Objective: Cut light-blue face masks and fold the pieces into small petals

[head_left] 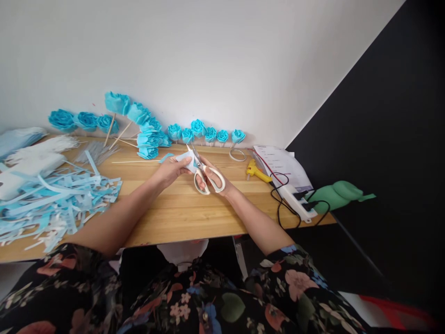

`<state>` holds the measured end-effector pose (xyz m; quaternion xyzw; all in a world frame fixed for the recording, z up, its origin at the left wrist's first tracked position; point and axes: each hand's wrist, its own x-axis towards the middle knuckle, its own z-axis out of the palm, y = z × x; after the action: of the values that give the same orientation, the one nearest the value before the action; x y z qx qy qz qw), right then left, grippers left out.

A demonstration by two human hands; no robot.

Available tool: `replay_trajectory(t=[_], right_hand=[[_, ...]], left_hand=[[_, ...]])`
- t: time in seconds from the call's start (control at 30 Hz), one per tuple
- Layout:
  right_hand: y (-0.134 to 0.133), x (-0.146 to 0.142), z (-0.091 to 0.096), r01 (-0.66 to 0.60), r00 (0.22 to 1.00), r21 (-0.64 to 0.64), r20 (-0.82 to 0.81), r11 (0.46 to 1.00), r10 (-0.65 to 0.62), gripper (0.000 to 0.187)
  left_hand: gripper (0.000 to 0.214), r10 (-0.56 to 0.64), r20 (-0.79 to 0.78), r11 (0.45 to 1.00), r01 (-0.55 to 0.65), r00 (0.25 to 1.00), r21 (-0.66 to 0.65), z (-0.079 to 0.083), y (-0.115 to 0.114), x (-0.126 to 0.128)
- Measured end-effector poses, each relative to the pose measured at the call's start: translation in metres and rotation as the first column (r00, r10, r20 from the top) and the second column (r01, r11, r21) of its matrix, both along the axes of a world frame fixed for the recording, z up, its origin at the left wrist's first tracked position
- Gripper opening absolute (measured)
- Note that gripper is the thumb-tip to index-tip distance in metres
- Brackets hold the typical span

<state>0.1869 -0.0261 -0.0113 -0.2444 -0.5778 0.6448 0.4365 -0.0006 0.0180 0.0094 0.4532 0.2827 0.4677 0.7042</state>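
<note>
Forearms [130,213] aslant inward, scissors [200,164] in right hand [213,178], sheet [191,166] in left hand [171,169]

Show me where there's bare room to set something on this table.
The table has bare wood this side of the scissors, between left forearm and right forearm. Another patch lies between right forearm, glue gun and power strip. Crowded: the left end, heaped with paper strips, and much of the back edge, lined with blue flowers.

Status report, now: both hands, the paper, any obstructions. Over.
Left hand pinching pale paper. Right hand gripping scissors at the paper. Nothing visibly blocking them; yellow glue gun lies apart, to the right.
</note>
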Motion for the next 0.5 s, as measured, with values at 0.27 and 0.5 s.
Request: replay_trajectory(t=[0.27, 0.5], right_hand=[[-0.005, -0.002, 0.009, 0.057, 0.998, -0.010, 0.008, 0.998, -0.057, 0.085], [-0.002, -0.002, 0.016, 0.161, 0.986, 0.040, 0.026, 0.986, -0.162, 0.086]], left_hand=[[0.033, -0.017, 0.001, 1.000, 0.017, 1.000, 0.011, -0.004, 0.000, 0.002], [0.021, 0.026, -0.046, 0.999, -0.028, 0.999, -0.043, -0.008, 0.005, -0.001]])
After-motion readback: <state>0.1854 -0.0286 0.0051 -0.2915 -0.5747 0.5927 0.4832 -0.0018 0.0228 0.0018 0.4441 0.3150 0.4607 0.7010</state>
